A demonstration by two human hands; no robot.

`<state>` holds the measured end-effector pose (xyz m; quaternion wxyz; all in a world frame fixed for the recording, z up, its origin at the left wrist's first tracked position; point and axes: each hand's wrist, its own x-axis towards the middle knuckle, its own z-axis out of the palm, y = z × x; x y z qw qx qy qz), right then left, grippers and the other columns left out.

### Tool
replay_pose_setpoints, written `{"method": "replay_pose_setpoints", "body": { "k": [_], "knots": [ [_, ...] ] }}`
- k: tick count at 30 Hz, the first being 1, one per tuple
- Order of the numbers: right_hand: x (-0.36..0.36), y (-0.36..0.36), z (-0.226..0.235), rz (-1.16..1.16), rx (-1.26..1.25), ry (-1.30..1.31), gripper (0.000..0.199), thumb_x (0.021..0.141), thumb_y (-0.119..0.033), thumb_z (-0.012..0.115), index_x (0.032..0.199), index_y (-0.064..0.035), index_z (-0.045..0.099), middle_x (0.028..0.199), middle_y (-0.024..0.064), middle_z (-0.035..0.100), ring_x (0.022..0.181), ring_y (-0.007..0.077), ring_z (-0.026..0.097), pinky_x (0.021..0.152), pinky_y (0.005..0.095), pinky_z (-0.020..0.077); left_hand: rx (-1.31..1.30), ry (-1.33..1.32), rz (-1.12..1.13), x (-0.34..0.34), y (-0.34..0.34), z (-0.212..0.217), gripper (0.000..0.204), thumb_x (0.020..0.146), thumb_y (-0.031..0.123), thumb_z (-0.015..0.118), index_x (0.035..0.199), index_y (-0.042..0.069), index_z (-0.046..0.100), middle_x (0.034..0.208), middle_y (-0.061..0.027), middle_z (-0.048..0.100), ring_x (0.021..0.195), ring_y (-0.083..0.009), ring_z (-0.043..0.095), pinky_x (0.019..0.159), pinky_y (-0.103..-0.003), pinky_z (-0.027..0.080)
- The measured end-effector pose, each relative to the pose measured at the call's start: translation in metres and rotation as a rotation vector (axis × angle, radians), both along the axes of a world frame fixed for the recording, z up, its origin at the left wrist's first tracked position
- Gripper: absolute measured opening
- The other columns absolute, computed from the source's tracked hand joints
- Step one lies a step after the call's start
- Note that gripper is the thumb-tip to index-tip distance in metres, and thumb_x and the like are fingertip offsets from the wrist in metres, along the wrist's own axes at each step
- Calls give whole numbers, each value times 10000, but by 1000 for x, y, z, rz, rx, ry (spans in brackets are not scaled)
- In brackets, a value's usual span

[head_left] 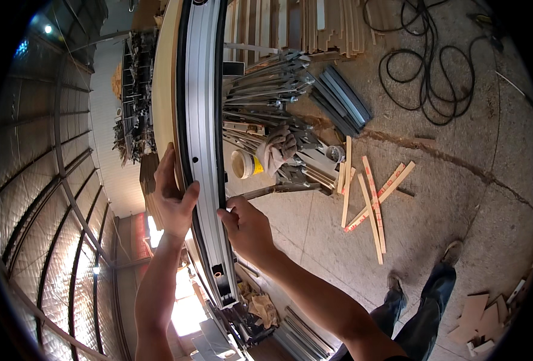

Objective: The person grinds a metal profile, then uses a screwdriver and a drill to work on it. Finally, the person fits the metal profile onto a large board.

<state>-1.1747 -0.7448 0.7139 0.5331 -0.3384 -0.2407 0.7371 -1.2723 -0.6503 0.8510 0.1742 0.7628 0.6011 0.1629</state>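
Observation:
A long door-like panel (165,72) with a pale face runs down the picture. Along its edge lies a silver metal profile (203,120), bordered by black seal strips and with a few small holes. My left hand (175,195) grips the panel's left side, its fingers along the pale face and its thumb at the black border. Opposite it, slightly lower, my right hand (246,227) is closed at the right-hand black seal strip (219,162), the thumb pressed against it and the fingers curled. The curled fingertips are hidden.
Metal bars (254,90), a white-and-yellow bucket (242,164) and a grey work glove (276,149) lie to the right of the panel. Thin wooden strips (372,204) cross on the concrete floor. A black cable (426,72) lies coiled farther off. Cardboard scraps (480,319) are at lower right.

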Motion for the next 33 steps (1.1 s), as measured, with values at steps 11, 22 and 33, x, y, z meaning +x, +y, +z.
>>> {"method": "replay_pose_setpoints", "body": {
  "k": [11, 22, 33],
  "knots": [
    [-8, 19, -14, 116, 45, 87, 268, 978, -239, 816, 923, -36, 650, 740, 111, 705, 636, 206, 667, 606, 366, 511, 38, -17, 76, 11, 0, -2, 759, 985, 95, 753, 1607, -120, 375, 1642, -251, 460, 1500, -287, 485, 1247, -387, 380],
    [-3, 13, -19, 116, 56, 49, 316, 1005, -335, 770, 987, -34, 675, 813, 137, 765, 747, 300, 765, 678, 427, 581, 115, -1, 0, -3, 11, -5, 768, 963, 141, 807, 1589, -93, 429, 1594, -241, 526, 1470, -300, 524, 1245, -385, 404],
    [-26, -114, -113, 200, -130, -274, 333, 993, -362, 767, 929, -51, 666, 800, 127, 702, 785, 281, 713, 710, 437, 546, 53, -123, 102, -9, 3, -1, 783, 944, 205, 845, 1579, -66, 476, 1516, -200, 609, 1395, -263, 589, 1190, -354, 447]
  ]
}}
